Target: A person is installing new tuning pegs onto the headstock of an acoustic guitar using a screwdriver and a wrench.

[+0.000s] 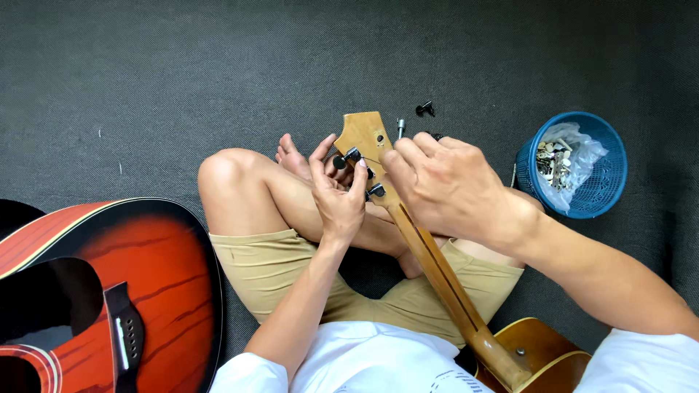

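The person sits cross-legged on the dark grey carpet floor (145,65), a guitar neck (437,269) lying across the lap and running from the wooden body at about 5 o'clock up to the headstock (362,135) near the middle. The left hand (336,191) curls around the headstock's left edge, its fingers closed on a black tuning peg (347,157) there. The right hand (444,182) wraps over the other side of the headstock, fingers bent and gripping it; what the fingertips pinch underneath I cannot tell. A small silver post (400,126) sticks up just beside the headstock's right edge. On the floor at roughly 12 o'clock from the hands lies a loose black tuner part (426,109). Out at 3 o'clock stands a blue plastic basket (601,196) lined with a clear bag of small metal parts. Down at 8 o'clock rests a red sunburst acoustic guitar (160,269), face up, well apart from the hands.
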